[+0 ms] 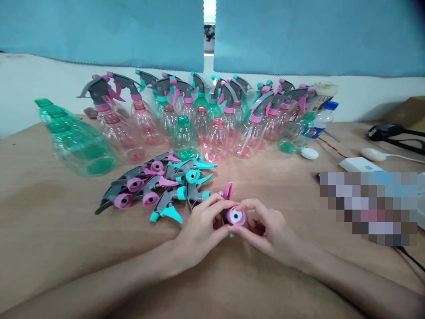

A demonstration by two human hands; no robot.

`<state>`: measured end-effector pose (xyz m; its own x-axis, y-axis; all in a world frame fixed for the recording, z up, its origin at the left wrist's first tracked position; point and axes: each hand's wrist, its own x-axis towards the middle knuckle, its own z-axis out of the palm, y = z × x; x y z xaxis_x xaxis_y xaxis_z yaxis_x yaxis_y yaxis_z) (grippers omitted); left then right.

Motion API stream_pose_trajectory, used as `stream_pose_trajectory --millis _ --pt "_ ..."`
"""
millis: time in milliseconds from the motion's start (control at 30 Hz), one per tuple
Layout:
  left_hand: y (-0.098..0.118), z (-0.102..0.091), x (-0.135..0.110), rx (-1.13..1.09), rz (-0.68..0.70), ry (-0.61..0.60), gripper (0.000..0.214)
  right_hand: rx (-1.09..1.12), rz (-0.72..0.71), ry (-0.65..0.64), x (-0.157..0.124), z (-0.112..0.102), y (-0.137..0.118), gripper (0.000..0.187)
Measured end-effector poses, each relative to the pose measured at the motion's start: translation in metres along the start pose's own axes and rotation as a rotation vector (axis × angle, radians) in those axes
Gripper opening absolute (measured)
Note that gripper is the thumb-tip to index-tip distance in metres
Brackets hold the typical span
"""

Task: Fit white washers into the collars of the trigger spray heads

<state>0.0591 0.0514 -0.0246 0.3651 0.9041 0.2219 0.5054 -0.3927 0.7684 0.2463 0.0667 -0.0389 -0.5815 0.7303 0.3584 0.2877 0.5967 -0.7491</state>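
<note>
Between both hands, above the wooden table [133, 274], is a grey and pink trigger spray head [236, 216]. Its pink collar faces me, with a white disc and a dark centre hole inside. My left hand [206, 221] is closed round its grey body, which the fingers partly hide. My right hand [265, 223] pinches the pink collar between thumb and fingers. The pink trigger [229, 190] sticks up behind the fingers. Left of my hands lies a pile of loose spray heads, some with pink collars [123, 201], others with turquoise ones [182, 192].
Behind stand rows of green bottles [186, 139] and pink bottles [217, 141], many topped with spray heads. Several green bottles [83, 150] lean at the left. On the right are a blue-capped water bottle [323, 119], a white oval object [309, 153], a white box [360, 165] and black-framed glasses [395, 133].
</note>
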Motion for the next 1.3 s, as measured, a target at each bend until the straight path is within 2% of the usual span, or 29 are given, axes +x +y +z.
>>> stream_pose_trajectory --millis 267,600,800,900,1000,1133,1300 --pt "0.001 0.001 -0.001 0.039 0.042 -0.013 0.025 -0.007 0.019 0.011 0.000 -0.001 -0.002 0.018" --pt "-0.001 0.001 -0.002 0.058 0.108 -0.070 0.020 -0.082 -0.058 0.047 0.000 -0.002 -0.005 0.016" --pt "-0.002 0.002 -0.004 0.093 0.089 -0.107 0.016 -0.216 -0.136 0.056 0.003 -0.004 -0.002 0.011" --pt "-0.002 0.001 -0.003 0.087 0.073 -0.085 0.023 -0.267 -0.173 0.037 0.004 -0.006 0.001 0.015" --pt "-0.001 0.000 -0.001 0.072 0.041 -0.033 0.028 -0.250 -0.148 0.011 0.006 -0.007 0.003 0.019" --pt "0.000 -0.002 0.001 0.034 0.014 -0.007 0.025 -0.190 -0.108 0.004 0.006 -0.007 0.004 0.015" --pt "0.000 -0.002 0.001 -0.005 -0.007 0.021 0.019 -0.121 -0.124 0.018 0.007 -0.011 0.001 0.014"
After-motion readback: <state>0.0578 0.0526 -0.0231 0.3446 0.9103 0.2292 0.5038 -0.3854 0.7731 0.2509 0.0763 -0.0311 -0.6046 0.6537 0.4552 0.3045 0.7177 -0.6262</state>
